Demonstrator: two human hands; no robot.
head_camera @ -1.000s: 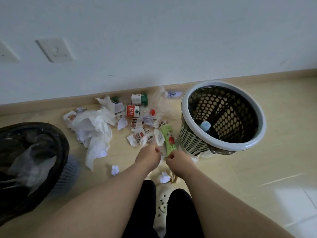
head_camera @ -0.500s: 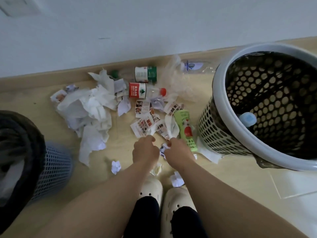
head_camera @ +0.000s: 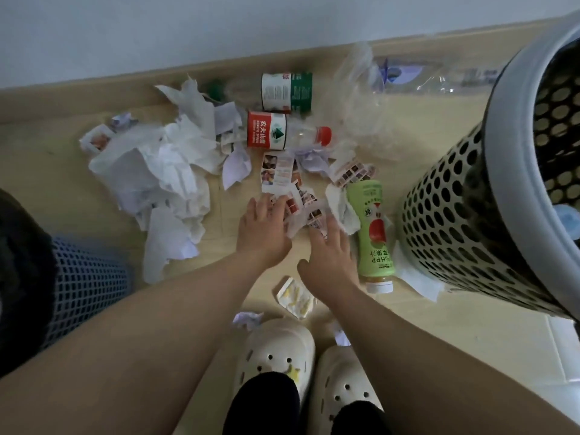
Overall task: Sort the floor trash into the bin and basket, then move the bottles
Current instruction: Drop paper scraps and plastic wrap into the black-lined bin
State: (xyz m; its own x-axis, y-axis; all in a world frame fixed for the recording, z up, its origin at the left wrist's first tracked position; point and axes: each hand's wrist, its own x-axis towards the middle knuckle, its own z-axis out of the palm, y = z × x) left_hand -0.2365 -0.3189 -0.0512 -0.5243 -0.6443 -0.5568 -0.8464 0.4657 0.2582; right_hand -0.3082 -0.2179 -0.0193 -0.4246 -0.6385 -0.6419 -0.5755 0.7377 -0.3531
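My left hand (head_camera: 263, 233) and right hand (head_camera: 329, 255) rest spread and loose, gripping nothing, fingertips on the torn printed paper scraps (head_camera: 277, 171) at mid-frame. The green plastic juice bottle (head_camera: 373, 233) lies just right of my right hand, its long axis running up-down the frame, white cap lowest.

The juice bottle (head_camera: 373, 227) wears a lime-green label with a red apple, and its cap is white. The water bottle (head_camera: 276, 135) has a red label and a red cap; the second bottle (head_camera: 287, 92) has a white and green label. The basket (head_camera: 439, 230) is cream, pierced with round holes, under a pale grey rim. The bin (head_camera: 88, 277) is blue lattice with a black liner. The crumpled paper (head_camera: 163, 171) is white and the floor (head_camera: 439, 340) light tan.
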